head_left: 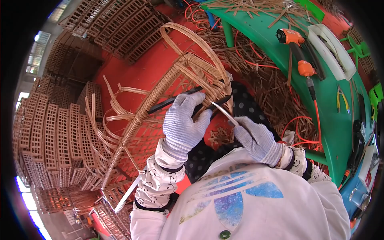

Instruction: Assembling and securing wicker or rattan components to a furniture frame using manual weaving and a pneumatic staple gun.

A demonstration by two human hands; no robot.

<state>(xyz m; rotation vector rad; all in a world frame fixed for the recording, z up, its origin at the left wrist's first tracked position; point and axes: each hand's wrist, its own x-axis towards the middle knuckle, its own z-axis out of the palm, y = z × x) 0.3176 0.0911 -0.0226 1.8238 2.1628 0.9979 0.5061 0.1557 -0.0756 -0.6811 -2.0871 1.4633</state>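
no legible text, only leaf emblem on shirt

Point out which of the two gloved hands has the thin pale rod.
The right hand: the thin pale rod runs from its fingers toward the wicker piece. The left hand, gloved alike, is at the black strip instead.

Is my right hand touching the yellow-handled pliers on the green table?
Apart. The head view shows a plain gap: scattered brown strips and part of the green table lie between your right hand and the yellow-handled pliers.
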